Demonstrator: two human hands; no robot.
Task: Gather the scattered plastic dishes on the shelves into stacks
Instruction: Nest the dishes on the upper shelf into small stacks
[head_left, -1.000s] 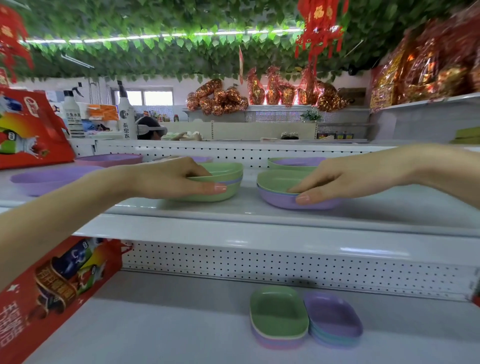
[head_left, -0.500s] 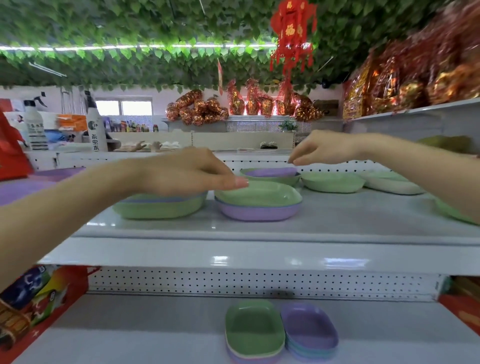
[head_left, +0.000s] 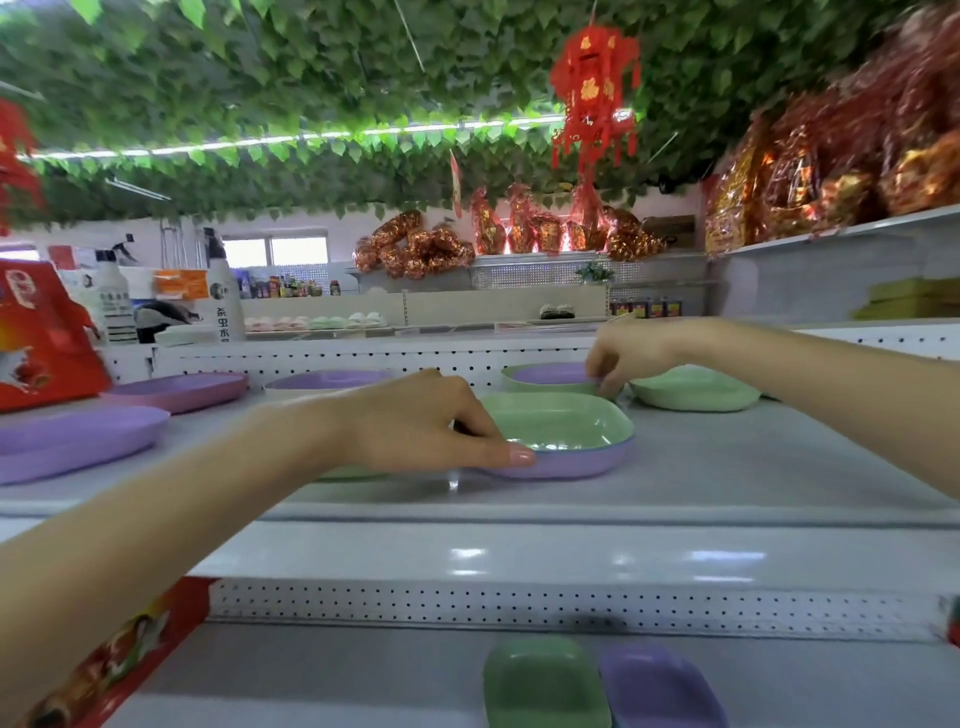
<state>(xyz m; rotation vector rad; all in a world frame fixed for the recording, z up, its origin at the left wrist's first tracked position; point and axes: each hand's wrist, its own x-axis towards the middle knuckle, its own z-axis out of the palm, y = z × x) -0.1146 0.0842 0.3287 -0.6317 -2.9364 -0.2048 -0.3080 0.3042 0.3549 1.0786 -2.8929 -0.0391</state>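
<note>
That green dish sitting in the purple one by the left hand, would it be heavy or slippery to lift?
Probably light and stiff: the green dish looks like thin moulded plastic. Its glossy inside suggests it may be slippery. Nested in the purple dish, the two might lift together.

White spray bottle (head_left: 226, 304), back left: black vertical characters 杀虫水 on label. Red hanging lantern (head_left: 592, 93): gold 福 (blurred). Red carton (head_left: 44, 338), far left: white lettering, unreadable. Second spray bottle (head_left: 115, 306): label print too small.
</note>
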